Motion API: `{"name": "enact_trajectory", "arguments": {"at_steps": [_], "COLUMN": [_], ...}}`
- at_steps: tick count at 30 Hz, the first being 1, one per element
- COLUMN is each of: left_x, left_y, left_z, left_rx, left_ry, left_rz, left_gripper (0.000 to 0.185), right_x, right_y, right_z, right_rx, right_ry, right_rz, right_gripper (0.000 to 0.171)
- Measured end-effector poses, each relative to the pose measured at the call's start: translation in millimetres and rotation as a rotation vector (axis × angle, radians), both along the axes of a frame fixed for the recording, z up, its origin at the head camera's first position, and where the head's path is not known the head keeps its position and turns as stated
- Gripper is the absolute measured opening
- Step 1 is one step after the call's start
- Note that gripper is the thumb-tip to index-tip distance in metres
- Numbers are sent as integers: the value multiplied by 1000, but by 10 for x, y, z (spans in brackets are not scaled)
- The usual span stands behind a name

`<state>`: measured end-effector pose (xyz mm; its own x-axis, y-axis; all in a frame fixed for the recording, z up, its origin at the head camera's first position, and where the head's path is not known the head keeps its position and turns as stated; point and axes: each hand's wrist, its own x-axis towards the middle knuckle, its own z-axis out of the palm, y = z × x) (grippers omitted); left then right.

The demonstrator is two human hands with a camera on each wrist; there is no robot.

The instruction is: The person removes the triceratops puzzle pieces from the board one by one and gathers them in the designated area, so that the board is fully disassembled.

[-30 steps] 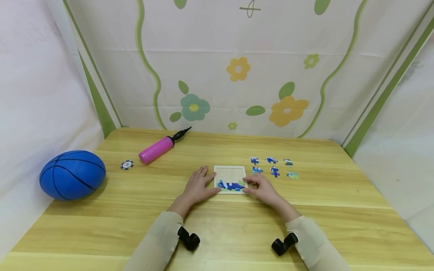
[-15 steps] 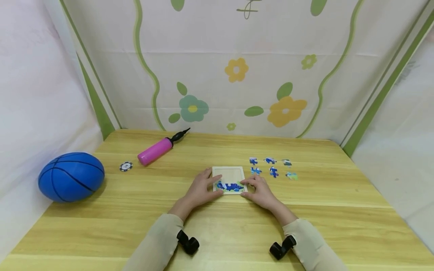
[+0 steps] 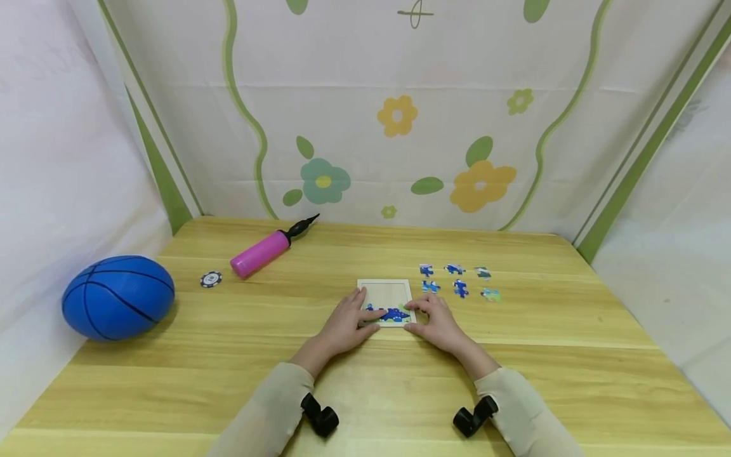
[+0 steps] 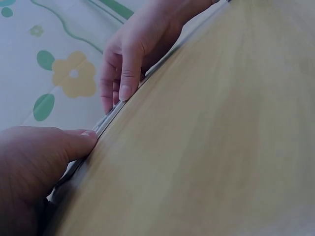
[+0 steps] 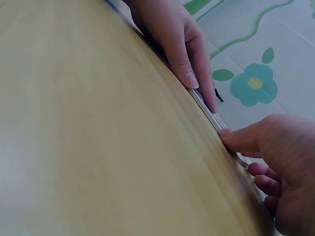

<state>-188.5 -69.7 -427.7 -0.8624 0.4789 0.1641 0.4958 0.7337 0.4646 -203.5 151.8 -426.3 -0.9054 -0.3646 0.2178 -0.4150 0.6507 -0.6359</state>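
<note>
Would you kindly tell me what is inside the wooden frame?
Blue and green puzzle pieces lie along its near side, with bare backing beyond. The left hand hides part of the leftmost ones.

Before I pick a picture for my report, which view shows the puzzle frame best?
The head view: it looks down on the puzzle frame, showing blue pieces along its near side. Both wrist views show it nearly edge-on.

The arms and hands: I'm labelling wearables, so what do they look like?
The left hand and right hand are bare. The left sleeve and right sleeve are plain, long and beige. A black angled device sits near the left sleeve's end, a matching black device near the right's.
</note>
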Motion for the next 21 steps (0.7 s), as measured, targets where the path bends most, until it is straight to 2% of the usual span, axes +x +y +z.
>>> {"name": "enact_trajectory", "arguments": {"at_steps": [5,13,21], "left_x": [7,-2,-9], "left_y": [-3,-12,-9], "left_z": [20,18,-2], "left_rx": [-3,16,14], "left_ry": [-21,-5,-12], "left_rz": [4,-9,-7], "left_gripper": [33,32,32], "right_x": [8,-5,-24], "right_y": [-16,-28,-11], "right_z": [1,-38,-24], "right_rx": [-22,-89,-191], "right_ry": [-7,-36,-122], "right_rz": [-10,26,36], "right_gripper": [32,33,30]}}
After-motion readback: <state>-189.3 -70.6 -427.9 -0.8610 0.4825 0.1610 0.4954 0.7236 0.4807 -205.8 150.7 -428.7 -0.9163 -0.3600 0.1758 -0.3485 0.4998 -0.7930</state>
